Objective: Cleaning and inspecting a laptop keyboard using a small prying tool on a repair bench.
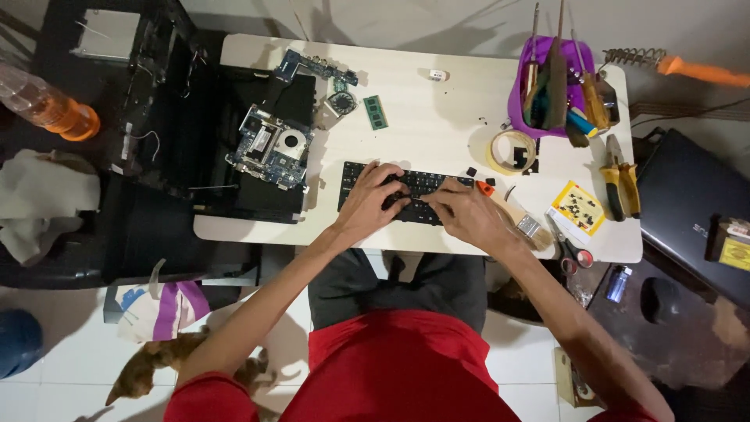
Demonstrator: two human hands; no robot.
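Looking down from head cam: both hands on a black keyboard (406,195) lying flat near front edge of the white tabletop (437,117), ctr. My left hand (367,205) rests on the keyboard's left half, fingers (391,176) curled down onto the keys, narrow, not clasping anything I can see. Right hand (467,212) on the right half, fingers pinched narrow over the keys; whether they hold a keycap, can't tell. Small orange tool (485,187) lies just beside right hand at keyboard's right end. Loose black keycaps (471,171) nearby. Left of keyboard: opened laptop chassis w/ blue motherboard (271,146). Right: roll of tape (512,151), paintbrush (525,223), yellow card (579,207) w/ small black bits, scissors (574,252), yellow-handled pliers (621,181). Purple tool cup (547,82) at back right. Cat (168,361) on floor, lower left.
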